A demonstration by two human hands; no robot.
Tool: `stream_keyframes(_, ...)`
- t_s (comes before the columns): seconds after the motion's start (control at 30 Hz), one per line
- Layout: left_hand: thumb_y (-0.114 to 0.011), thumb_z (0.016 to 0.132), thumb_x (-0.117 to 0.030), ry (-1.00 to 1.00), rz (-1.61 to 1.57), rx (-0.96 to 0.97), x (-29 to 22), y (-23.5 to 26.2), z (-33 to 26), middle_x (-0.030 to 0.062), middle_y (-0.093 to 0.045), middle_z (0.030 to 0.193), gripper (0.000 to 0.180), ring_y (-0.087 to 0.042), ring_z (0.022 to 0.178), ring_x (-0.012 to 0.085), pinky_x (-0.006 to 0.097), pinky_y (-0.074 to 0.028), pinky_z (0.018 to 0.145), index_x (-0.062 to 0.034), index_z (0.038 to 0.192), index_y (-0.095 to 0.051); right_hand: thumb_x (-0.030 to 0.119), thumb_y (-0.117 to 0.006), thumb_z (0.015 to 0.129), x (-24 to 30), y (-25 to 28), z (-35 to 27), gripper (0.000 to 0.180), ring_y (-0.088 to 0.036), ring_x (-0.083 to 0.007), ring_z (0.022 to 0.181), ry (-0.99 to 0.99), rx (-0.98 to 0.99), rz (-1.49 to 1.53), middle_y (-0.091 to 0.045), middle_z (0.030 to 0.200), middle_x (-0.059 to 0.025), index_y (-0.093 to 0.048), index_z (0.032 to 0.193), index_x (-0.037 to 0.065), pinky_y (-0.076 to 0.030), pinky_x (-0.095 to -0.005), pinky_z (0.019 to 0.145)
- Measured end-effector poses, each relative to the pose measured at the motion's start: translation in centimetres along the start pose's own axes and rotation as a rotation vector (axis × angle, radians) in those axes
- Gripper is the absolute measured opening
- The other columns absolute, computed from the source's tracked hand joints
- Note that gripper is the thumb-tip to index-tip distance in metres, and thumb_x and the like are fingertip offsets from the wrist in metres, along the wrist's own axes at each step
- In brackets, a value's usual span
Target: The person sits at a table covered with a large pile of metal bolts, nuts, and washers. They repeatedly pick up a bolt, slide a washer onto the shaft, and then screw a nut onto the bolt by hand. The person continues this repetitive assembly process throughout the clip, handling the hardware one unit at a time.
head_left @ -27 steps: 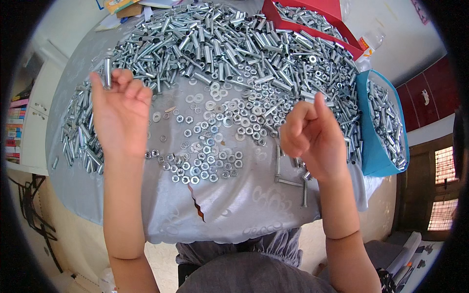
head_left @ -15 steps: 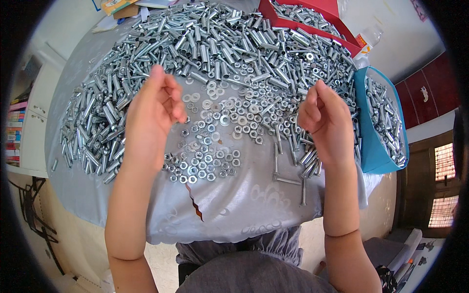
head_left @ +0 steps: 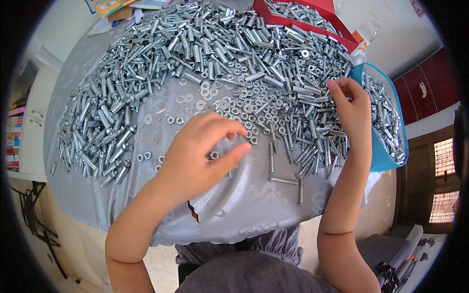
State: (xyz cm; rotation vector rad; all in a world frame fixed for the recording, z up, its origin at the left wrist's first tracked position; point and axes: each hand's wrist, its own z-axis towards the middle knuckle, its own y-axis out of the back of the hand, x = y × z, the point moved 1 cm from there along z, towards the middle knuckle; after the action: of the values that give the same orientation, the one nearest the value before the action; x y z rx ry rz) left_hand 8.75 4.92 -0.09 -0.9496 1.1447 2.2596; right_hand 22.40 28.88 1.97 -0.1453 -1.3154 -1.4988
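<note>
My left hand [head_left: 195,154] hovers over the loose nuts and washers near the middle of the table. Its thumb and forefinger are apart, and a hex nut [head_left: 213,155] shows in the gap, apparently lying on the cloth. At the right side of the heap, my right hand [head_left: 352,100] has thumb and fingertips drawn together among the metal pieces. Whatever it pinches, if anything, is too small or hidden to make out. Nuts [head_left: 248,117] and flat washers [head_left: 201,104] lie between my hands. Several long bolts [head_left: 272,158] lie apart from the heap, left of my right forearm.
A wide heap of metal sleeves and bolts [head_left: 107,115] arcs across the grey tablecloth [head_left: 244,205]. A red box [head_left: 298,23] with metal pieces stands at the far right. Close beside my right hand is a blue box [head_left: 386,151] of bolts. A plastic bottle [head_left: 366,33] stands behind it.
My left hand has moved right and toward me, over the nuts. My right hand has shifted right and forward to the heap's edge, its fingertips now among the pieces.
</note>
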Motion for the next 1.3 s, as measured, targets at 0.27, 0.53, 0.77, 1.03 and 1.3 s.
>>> stream_keyframes(0.27,-0.063,0.073,-0.019,-0.260,0.413,0.130,-0.7,-3.2,-0.1,0.0054,-0.054,0.108,0.039,-0.047,0.098,0.0245,0.037,-0.039,0.085,-0.0104,0.110,-0.056,0.021,-0.062,0.078,-0.5,0.1,-0.2,0.024,-0.052,-0.0131,0.061,-0.097,0.133,-0.001,-0.058,0.066,-0.0075,-0.061,0.082,-0.003,-0.042,-0.0262,0.059)
stream_keyframes(0.53,-0.056,0.070,-0.014,-0.431,0.503,0.283,-0.4,-4.2,-0.6,0.0005,-0.054,0.106,0.024,-0.046,0.101,0.0203,0.034,-0.041,0.083,-0.0129,0.093,-0.062,0.027,-0.066,0.074,0.4,0.8,-0.8,0.032,-0.049,-0.0162,0.051,-0.196,0.364,-0.203,-0.053,0.056,-0.0095,-0.057,0.068,-0.004,-0.039,-0.0304,0.050)
stream_keyframes(0.77,-0.063,0.065,-0.015,-0.434,0.468,0.237,-0.3,-3.8,-0.7,0.0007,-0.053,0.097,0.017,-0.048,0.095,0.0205,0.035,-0.041,0.078,-0.0110,0.082,-0.060,0.027,-0.073,0.063,2.3,1.5,-2.1,0.032,-0.053,-0.0185,0.051,-0.132,0.506,-0.290,-0.054,0.056,-0.0088,-0.059,0.066,-0.002,-0.041,-0.0297,0.050)
stream_keyframes(1.03,-0.064,0.073,-0.010,-0.166,0.023,0.194,-0.6,-2.8,-0.2,0.0044,-0.056,0.087,0.015,-0.053,0.082,0.0201,0.031,-0.042,0.075,-0.0073,0.087,-0.057,0.016,-0.072,0.064,2.1,0.2,-3.0,0.021,-0.047,-0.0132,0.048,-0.038,0.498,-0.329,-0.051,0.053,-0.0044,-0.059,0.068,0.000,-0.037,-0.0272,0.047)
stream_keyframes(1.3,-0.057,0.085,-0.008,0.275,-0.581,-0.102,-0.1,-1.5,-0.5,0.0030,-0.054,0.087,0.013,-0.051,0.080,0.0090,0.023,-0.041,0.074,-0.0011,0.095,-0.052,0.011,-0.068,0.064,2.7,0.3,-3.4,0.019,-0.058,-0.0240,0.061,0.057,0.509,-0.283,-0.059,0.066,-0.0118,-0.058,0.074,0.000,-0.045,-0.0318,0.057)
